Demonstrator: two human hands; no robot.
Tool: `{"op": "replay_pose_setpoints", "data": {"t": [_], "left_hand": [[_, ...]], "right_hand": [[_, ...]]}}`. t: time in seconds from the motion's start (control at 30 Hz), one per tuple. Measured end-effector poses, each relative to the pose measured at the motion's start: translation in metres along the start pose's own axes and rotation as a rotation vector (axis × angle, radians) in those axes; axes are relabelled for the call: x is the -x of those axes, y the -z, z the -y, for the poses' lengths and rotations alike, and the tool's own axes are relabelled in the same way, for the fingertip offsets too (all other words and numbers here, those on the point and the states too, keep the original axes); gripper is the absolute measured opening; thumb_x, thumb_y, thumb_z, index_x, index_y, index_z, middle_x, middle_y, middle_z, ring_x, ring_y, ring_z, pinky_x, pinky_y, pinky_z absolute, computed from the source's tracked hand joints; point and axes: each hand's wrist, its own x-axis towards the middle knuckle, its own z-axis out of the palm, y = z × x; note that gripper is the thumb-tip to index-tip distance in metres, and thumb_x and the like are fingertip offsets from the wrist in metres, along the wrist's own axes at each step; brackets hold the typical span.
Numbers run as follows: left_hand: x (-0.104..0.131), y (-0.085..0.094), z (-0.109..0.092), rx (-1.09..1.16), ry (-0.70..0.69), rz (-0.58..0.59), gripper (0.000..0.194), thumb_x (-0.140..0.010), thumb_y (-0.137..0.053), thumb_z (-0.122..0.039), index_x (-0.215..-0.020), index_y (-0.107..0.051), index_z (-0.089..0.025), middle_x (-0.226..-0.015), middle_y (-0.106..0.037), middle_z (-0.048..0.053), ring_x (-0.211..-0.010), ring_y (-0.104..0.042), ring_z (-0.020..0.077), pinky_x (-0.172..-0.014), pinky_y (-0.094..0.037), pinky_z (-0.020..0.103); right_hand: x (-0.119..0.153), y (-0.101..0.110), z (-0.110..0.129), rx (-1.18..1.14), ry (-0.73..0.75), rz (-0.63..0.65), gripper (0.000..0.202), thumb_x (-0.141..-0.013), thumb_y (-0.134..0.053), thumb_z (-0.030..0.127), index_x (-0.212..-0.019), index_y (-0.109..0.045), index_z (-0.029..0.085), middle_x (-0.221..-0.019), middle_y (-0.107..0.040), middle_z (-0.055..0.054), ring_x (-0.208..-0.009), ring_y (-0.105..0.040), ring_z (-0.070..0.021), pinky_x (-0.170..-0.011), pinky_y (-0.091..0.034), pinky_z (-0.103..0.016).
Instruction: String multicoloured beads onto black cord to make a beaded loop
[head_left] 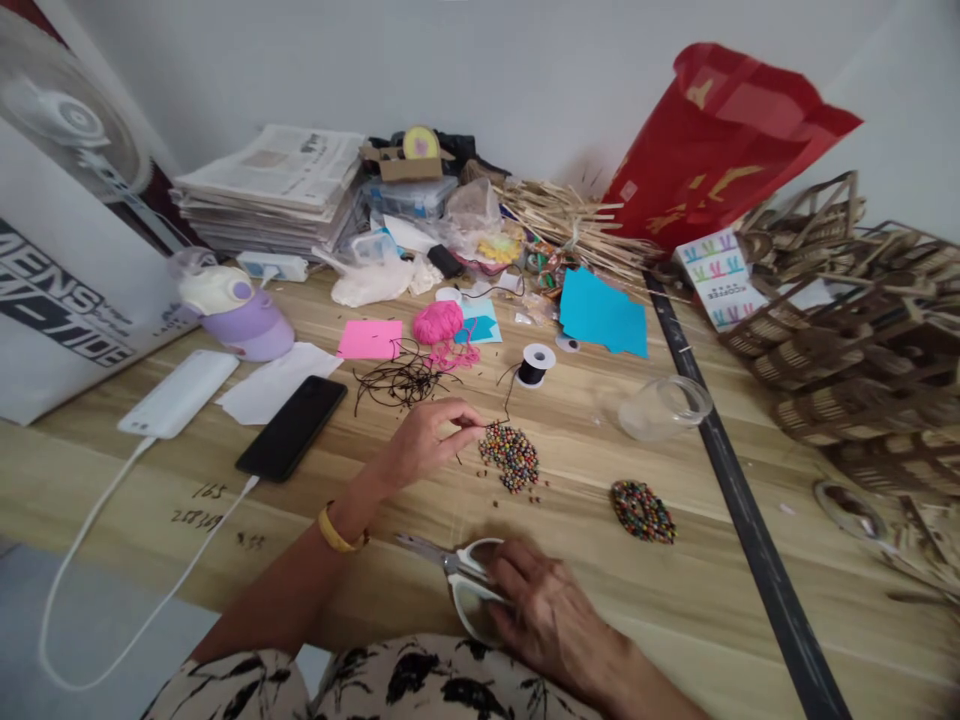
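My left hand [435, 438] is above the table beside a loose pile of multicoloured beads [512, 458], thumb and index finger pinched on the end of a thin black cord [508, 397]. That cord runs toward a white spool of black cord [534, 367]. Nearer the table's front edge, my right hand [536, 595] has its fingers at the handles of white-handled scissors [459, 567], whose blades point left. To the right lies a bundle of strung beads [643, 511]. Behind my left hand is a tangle of black cords [401, 380].
A black phone [292, 428] and white power bank [178, 393] lie left, with cables. Pink yarn [439, 322], pink paper [370, 340] and blue paper [602, 312] are behind. A clear jar [664, 408] lies right, near woven baskets [862, 370].
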Motion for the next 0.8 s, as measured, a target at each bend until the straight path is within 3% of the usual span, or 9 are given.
{"op": "replay_pose_setpoints", "data": {"t": [0.17,0.27,0.37,0.47,0.57,0.8], "left_hand": [[-0.002,0.005,-0.011,0.039,0.012,-0.016,0.009,-0.080,-0.062,-0.023,-0.080,-0.066,-0.015,-0.076,-0.070,0.003,-0.071,-0.063,0.0129,-0.069,-0.050,0.023],[-0.004,0.006,-0.016,0.078,0.016,-0.015,0.009,-0.080,-0.062,-0.022,-0.079,-0.066,-0.015,-0.072,-0.069,0.001,-0.067,-0.062,0.0112,-0.067,-0.049,0.022],[-0.006,0.008,-0.016,0.140,0.024,-0.013,0.010,-0.081,-0.061,-0.024,-0.079,-0.066,-0.015,-0.068,-0.068,0.000,-0.065,-0.061,0.0104,-0.065,-0.048,0.021],[-0.008,0.007,-0.013,0.201,0.063,-0.017,0.012,-0.081,-0.061,-0.026,-0.079,-0.065,-0.014,-0.068,-0.067,0.001,-0.065,-0.061,0.0104,-0.064,-0.048,0.021],[-0.008,0.001,-0.004,0.238,0.126,-0.007,0.012,-0.080,-0.061,-0.025,-0.079,-0.065,-0.014,-0.071,-0.068,0.002,-0.067,-0.061,0.0108,-0.065,-0.048,0.022],[-0.004,-0.029,0.012,0.365,0.254,0.095,0.015,-0.079,-0.061,-0.027,-0.074,-0.063,-0.012,-0.070,-0.066,0.002,-0.068,-0.059,0.0123,-0.066,-0.047,0.023]], "right_hand": [[0.001,-0.004,-0.004,-0.001,0.021,0.006,0.019,-0.089,-0.055,0.026,-0.107,-0.055,0.020,-0.110,-0.060,-0.007,-0.098,-0.059,-0.0216,-0.077,-0.056,-0.034],[0.004,-0.002,-0.023,0.019,-0.031,-0.123,0.024,-0.093,-0.049,0.027,-0.115,-0.054,0.020,-0.120,-0.055,-0.011,-0.111,-0.054,-0.0242,-0.089,-0.052,-0.040],[0.005,-0.001,-0.052,0.120,-0.111,-0.348,0.050,-0.093,-0.047,0.034,-0.138,-0.035,0.017,-0.142,-0.036,-0.016,-0.133,-0.033,-0.0303,-0.102,-0.039,-0.051],[0.003,-0.005,-0.075,0.237,-0.224,-0.454,0.068,-0.094,-0.040,0.041,-0.148,-0.007,0.016,-0.151,-0.019,-0.018,-0.139,-0.019,-0.0328,-0.105,-0.031,-0.056],[0.000,-0.013,-0.083,0.327,-0.263,-0.465,0.070,-0.096,-0.031,0.044,-0.148,0.007,0.016,-0.151,-0.018,-0.019,-0.140,-0.015,-0.0313,-0.107,-0.026,-0.056],[-0.015,-0.021,-0.085,0.430,-0.235,-0.420,0.078,-0.095,-0.025,0.053,-0.147,0.013,0.009,-0.149,-0.023,-0.024,-0.140,-0.014,-0.0329,-0.107,-0.026,-0.054]]}}
